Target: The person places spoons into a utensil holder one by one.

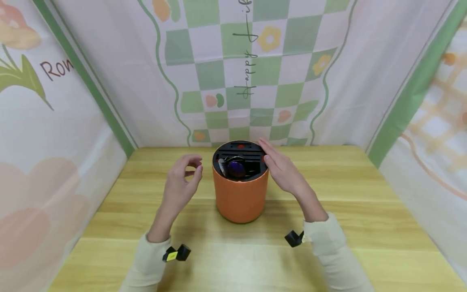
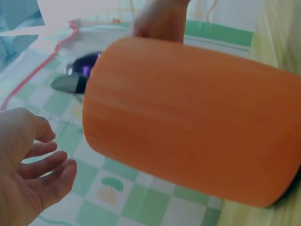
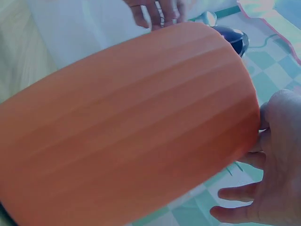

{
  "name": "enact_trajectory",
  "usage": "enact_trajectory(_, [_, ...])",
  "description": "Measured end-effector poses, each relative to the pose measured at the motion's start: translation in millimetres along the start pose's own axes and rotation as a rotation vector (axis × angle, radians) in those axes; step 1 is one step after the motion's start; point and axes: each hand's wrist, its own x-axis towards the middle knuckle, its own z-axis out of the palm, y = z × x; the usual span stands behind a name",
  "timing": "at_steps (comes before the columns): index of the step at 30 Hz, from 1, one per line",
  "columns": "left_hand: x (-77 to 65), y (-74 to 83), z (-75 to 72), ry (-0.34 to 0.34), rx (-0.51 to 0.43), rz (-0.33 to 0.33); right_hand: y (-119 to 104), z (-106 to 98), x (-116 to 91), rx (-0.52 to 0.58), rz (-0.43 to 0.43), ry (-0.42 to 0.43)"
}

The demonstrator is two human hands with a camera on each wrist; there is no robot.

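Observation:
An orange round organizer with a black slotted top stands upright on the wooden table. Sunglasses with a purple-blue lens sit in its larger front opening, poking above the rim in the left wrist view. Left of the organizer, my left hand is held apart from it, fingers loosely bent with nothing in them. My right hand rests against the right side of the rim, its fingers mostly straight. In the right wrist view, fingertips of the right hand are right at the rim, some reaching behind it.
The wooden table runs back to a fabric backdrop with green checks. Printed cloth walls close in both sides. Small black cameras are worn at both sleeve cuffs.

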Motion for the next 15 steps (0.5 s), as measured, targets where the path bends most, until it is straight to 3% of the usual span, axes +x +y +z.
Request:
enact_trajectory(4, [1.9,-14.8,1.7,-0.044,0.086,-0.077,12,-2,-6,-0.044,0.011,0.101])
enact_trajectory(9, [1.5,-31.8,4.7,-0.097,0.216,-0.11,30,-5,-16,-0.141,0.056,0.219])
enact_trajectory(15, [-1.0,-45.6,4.8,-0.115,0.304,-0.077,44,-7,-27,-0.253,0.217,0.203])
